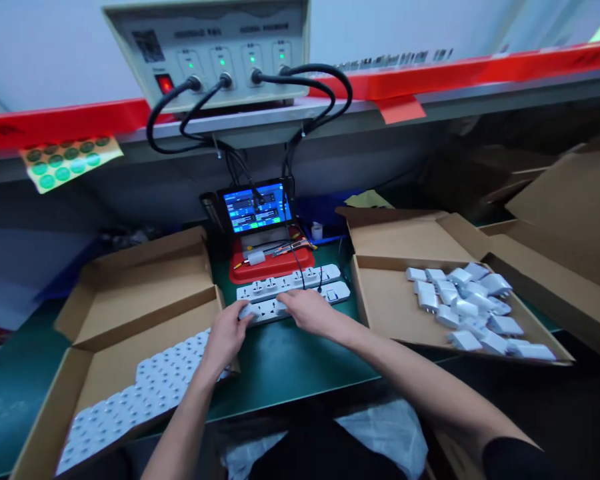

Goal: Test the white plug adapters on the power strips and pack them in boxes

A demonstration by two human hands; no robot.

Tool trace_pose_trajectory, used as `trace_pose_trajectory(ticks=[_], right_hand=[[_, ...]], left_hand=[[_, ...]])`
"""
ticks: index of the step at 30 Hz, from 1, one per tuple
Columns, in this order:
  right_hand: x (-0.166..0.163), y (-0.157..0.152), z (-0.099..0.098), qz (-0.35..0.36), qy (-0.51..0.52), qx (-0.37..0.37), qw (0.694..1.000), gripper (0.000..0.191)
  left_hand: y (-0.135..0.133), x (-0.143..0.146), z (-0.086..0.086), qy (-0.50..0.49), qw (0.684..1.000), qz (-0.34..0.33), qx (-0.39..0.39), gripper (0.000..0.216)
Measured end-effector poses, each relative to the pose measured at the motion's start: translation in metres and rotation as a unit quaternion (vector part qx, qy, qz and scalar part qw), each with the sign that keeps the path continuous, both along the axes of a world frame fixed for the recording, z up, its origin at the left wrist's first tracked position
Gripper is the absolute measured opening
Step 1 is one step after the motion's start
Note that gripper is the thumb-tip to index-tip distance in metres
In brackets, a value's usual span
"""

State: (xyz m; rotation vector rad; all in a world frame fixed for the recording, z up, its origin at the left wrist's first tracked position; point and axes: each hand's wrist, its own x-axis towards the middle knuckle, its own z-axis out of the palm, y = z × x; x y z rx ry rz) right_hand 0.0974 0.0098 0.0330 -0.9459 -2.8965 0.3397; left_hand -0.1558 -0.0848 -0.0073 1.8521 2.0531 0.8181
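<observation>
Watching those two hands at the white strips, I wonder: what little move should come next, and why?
Perhaps the right hand should reach for a white charger in the right-hand box: bare sockets show on the front power strip beside the left hand, and loose chargers lie on the right. Whether either hand's fingertips hold anything is unclear.

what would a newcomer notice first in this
Probably the pale, boxy device at the top, with four green lights, a glowing red switch and black cables looping from its front. Below it, a lit blue rectangular screen stands behind two long white power strips, with the left hand and right hand at the nearer one. To the right, blocky white plug adapters lie heaped in an open brown cardboard box.
</observation>
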Motion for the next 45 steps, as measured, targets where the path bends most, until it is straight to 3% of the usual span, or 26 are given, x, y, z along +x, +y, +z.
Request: trace_pose_trajectory(ticks=[6,10,14,20,24,27,30,34,36,40,45], right_hand=[[-0.037,0.006,-0.009,0.019,-0.061,0.027,0.998,0.040],[-0.044,0.008,-0.015,0.025,-0.065,0.026,0.997,0.045],[-0.041,0.007,-0.018,0.035,-0.025,0.015,0.999,0.037],[0.012,0.014,0.004,-0.005,0.095,0.045,0.994,0.019],[0.065,0.036,0.018,-0.086,0.095,0.053,0.990,0.025],[0.085,0.052,0.010,-0.133,0.081,0.029,0.987,0.024],[0.082,0.063,-0.010,-0.130,0.135,-0.027,0.982,0.012],[0.074,0.068,-0.029,-0.104,0.206,-0.067,0.971,0.009],[0.075,0.068,-0.028,-0.112,0.245,-0.065,0.961,0.011],[0.073,0.061,-0.014,-0.108,0.281,-0.082,0.950,0.013],[0.036,0.044,-0.010,-0.038,0.264,-0.127,0.955,0.010]], left_hand=[[0.014,-0.002,-0.003,0.077,0.996,-0.044,-0.024,0.030],[0.020,-0.002,-0.003,0.082,0.994,-0.052,-0.040,0.029],[0.023,0.000,-0.001,0.079,0.993,-0.069,-0.054,0.029],[0.024,0.005,-0.003,0.099,0.989,-0.086,-0.061,0.031],[0.026,0.010,0.006,0.141,0.983,-0.088,-0.076,0.027],[0.036,0.032,0.018,0.139,0.985,-0.105,-0.017,0.026],[0.055,0.072,0.022,0.084,0.988,-0.123,0.047,0.029],[0.084,0.120,0.016,0.034,0.991,-0.123,0.035,0.007],[0.091,0.130,0.015,0.009,0.992,-0.119,0.033,0.011],[0.083,0.115,0.024,-0.069,0.989,-0.112,0.072,0.014],[0.051,0.048,0.033,-0.110,0.992,-0.050,0.043,0.024]])
